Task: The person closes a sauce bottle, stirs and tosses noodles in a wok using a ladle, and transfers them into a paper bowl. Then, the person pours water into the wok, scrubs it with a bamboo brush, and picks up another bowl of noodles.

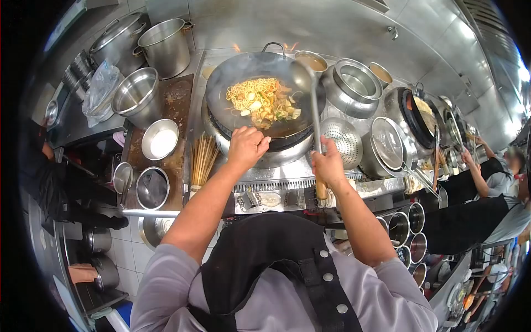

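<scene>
A large wok (225,74) sits on the burner, holding noodles (255,95) with pale vegetable pieces. My left hand (248,146) is closed at the wok's near edge; the exact part it grips is hidden under the fingers. My right hand (329,162) is wrapped around the long handle of a ladle (315,110), whose wooden end points toward me. The ladle's bowl is inside the wok on the right, apart from the noodles. Small flames show behind the wok's far rim.
Right of the wok lie a perforated strainer (342,145), a metal pot (354,83) and a mesh sieve (387,143). On the left are a bamboo brush (203,157), a white bowl (160,139) and tall pots (166,48). Other people stand at both sides.
</scene>
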Tool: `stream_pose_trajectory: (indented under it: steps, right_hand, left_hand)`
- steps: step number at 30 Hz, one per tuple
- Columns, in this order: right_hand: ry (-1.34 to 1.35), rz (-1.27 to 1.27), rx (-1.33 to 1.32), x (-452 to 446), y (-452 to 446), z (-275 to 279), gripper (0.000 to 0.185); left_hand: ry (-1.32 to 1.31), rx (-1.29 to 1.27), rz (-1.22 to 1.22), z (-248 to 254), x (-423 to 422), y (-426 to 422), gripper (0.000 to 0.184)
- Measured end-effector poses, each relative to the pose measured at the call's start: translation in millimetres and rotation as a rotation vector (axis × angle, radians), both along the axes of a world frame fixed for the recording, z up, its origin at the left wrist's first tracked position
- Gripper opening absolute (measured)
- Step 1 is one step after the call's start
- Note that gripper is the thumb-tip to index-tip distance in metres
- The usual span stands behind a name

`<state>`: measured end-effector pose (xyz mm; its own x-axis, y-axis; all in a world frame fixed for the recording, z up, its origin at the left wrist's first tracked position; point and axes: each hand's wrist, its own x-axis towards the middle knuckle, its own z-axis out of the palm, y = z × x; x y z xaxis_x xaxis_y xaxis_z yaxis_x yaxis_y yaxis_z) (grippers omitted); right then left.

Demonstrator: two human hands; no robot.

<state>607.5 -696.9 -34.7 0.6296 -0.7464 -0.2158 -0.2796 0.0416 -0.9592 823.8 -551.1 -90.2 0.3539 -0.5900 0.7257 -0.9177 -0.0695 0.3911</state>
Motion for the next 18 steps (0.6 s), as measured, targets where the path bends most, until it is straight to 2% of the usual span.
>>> stream_pose_trajectory:
  steps: [1,5,6,9,11,13,14,18]
  right_hand:
    - [0.071,0.037,0.054,3,3,4,0.060]
    - [0.005,0.155,0.156,-3,-15,20,0.059]
    - [0.033,0.094,0.033,5,-15,16,0.057]
    - [0.031,0.010,-0.118,36,-30,8,0.057]
    - [-0.025,0.023,-0.026,49,-37,-3,0.057]
    - [0.034,0.228,0.113,47,-30,3,0.057]
    - [0.041,0.326,0.121,38,-38,6,0.057]
    - [0.132,0.265,-0.042,27,-43,40,0.061]
  left_hand:
    - [-0.002,-0.001,0.002,1,1,0,0.029]
    - [0.009,0.036,-0.011,3,1,2,0.025]
    - [0.013,0.033,-0.013,2,1,3,0.025]
    - [0.004,0.032,-0.009,0,2,2,0.025]
    - [0.010,0.043,-0.001,1,3,1,0.027]
    - [0.020,0.055,0.008,2,2,1,0.030]
    - [0.020,0.060,0.000,2,2,2,0.030]
    - [0.008,0.078,0.000,3,3,3,0.030]
